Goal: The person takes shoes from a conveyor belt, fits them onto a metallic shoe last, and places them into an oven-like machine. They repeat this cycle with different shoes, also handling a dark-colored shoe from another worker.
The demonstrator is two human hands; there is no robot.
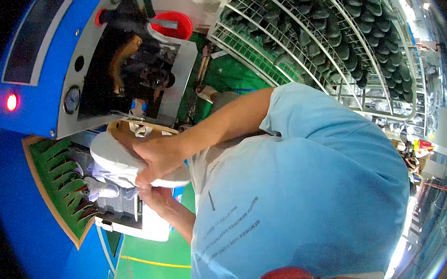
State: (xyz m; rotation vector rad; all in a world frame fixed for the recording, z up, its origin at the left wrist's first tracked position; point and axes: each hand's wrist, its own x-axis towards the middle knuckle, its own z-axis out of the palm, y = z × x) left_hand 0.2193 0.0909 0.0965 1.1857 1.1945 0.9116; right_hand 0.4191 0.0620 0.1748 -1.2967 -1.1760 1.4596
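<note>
A white shoe (111,151) with a rounded, pale end lies in front of the machine opening, at the left of the picture. My right hand (163,156), on the upper arm in the picture, is closed over its side. My left hand (157,198), lower down, has its fingers pinched together at the shoe's edge, touching the right fingertips. A small greyish-lavender bit shows beside those fingertips. Just beyond lie lavender and white shoe pieces (101,188) on a grey tray. The underside of the shoe is partly hidden by my hands.
A blue machine (30,114) with a gauge, a lit red lamp and a dark open chamber stands at left. Below it is a green slotted rack (55,177). A red bucket (179,23) and a wire rack (299,35) of dark shoe-shaped pieces stand at the top.
</note>
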